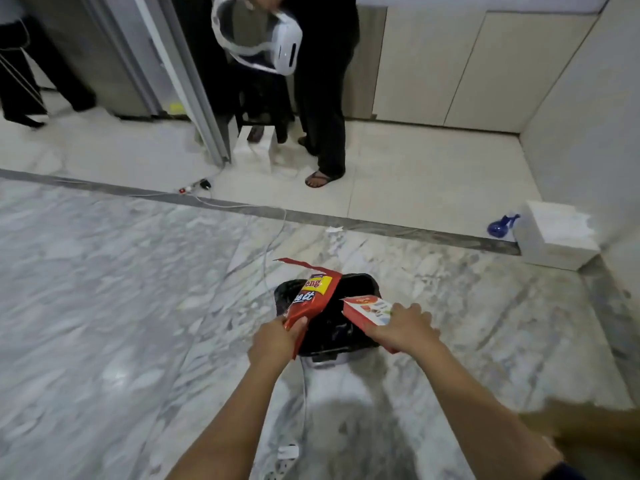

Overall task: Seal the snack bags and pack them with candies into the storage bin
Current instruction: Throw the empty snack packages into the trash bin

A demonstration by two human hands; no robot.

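A black storage bin (pixel 363 284) sits on the marble floor in front of me. My left hand (pixel 277 341) grips the lower end of a red and yellow snack bag (pixel 311 296), held upright over the bin's left side, its torn top strip sticking out to the left. My right hand (pixel 403 329) holds a red and white snack packet (pixel 367 311) over the bin's right side. What lies inside the bin is dark and hard to make out.
A person in dark trousers and sandals (pixel 322 178) stands ahead holding a white device (pixel 270 39). A white cable (pixel 270 244) runs across the floor to a power strip (pixel 282 462) near my feet. A white block (pixel 557 237) and blue object (pixel 500 226) lie right.
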